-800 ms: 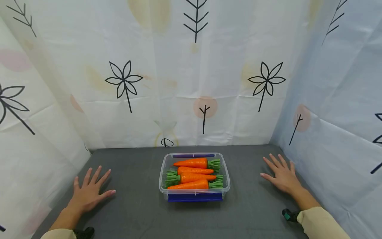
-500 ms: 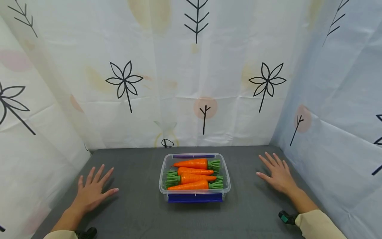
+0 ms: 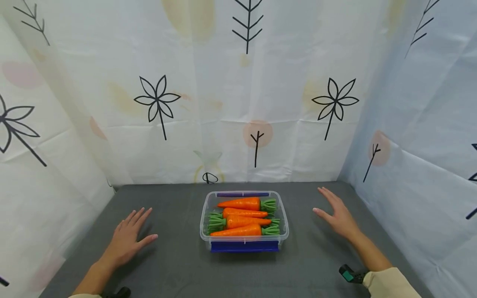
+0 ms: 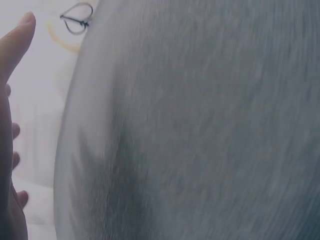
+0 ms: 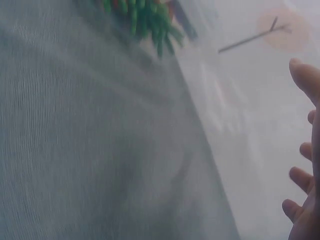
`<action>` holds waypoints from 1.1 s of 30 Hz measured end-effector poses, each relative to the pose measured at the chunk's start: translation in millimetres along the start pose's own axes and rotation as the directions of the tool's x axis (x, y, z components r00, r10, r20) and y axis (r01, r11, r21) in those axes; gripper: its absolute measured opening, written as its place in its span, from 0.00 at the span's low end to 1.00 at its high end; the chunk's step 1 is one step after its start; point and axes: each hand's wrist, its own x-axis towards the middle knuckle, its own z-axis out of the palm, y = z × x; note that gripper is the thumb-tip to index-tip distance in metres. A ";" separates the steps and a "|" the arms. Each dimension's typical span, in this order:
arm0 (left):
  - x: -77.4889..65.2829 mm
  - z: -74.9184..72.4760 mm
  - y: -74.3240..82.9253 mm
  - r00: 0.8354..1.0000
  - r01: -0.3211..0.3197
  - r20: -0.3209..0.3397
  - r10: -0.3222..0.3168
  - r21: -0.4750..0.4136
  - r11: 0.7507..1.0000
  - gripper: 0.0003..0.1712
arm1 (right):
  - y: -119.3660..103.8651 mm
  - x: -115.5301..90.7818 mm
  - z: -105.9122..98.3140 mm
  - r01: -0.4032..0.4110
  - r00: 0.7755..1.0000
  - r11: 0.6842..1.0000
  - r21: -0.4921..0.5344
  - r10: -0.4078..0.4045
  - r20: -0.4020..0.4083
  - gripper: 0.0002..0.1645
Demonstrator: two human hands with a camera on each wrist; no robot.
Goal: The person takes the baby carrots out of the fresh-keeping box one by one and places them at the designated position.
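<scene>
A clear plastic food container (image 3: 206, 239) with blue clips stands in the middle of the grey table, its top uncovered. Several orange carrots (image 3: 244, 221) with green stubs lie inside it, stacked in rows. To the left of the container is my left hand (image 3: 126, 240), fingers extended and thumb apart, holding nothing. My right hand (image 3: 340, 215) is on the other side, its fingers straight and the thumb spread, also holding nothing. Both hands are apart from the container. In the right wrist view, green carrot tops (image 5: 145, 20) show at the upper edge, blurred.
The grey tabletop (image 3: 179, 269) reaches back to a white patterned curtain (image 3: 223, 82). Similar fabric hangs along the left and right sides. A dark strap device (image 3: 350, 274) is on my right wrist.
Both hands have moved inward toward the container, left hand rightward and right hand leftward. Their spread fingers have drawn closer together. Container and carrots have stayed in place.
</scene>
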 end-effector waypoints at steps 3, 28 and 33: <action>2.4 2.6 6.9 1.000 0.012 0.011 -0.012 -0.068 0.998 0.47 | -11.5 1.2 4.1 0.001 0.999 0.999 0.043 0.000 -0.034 0.39; 33.7 -10.6 88.1 0.996 -0.066 -0.080 0.030 -0.501 0.863 0.22 | -91.8 40.5 14.2 -0.076 0.990 0.975 0.210 0.048 0.135 0.18; 37.3 -11.2 97.0 0.989 -0.120 -0.134 0.056 -0.543 0.831 0.20 | -88.3 55.1 22.4 -0.058 0.979 0.978 0.198 0.017 0.204 0.18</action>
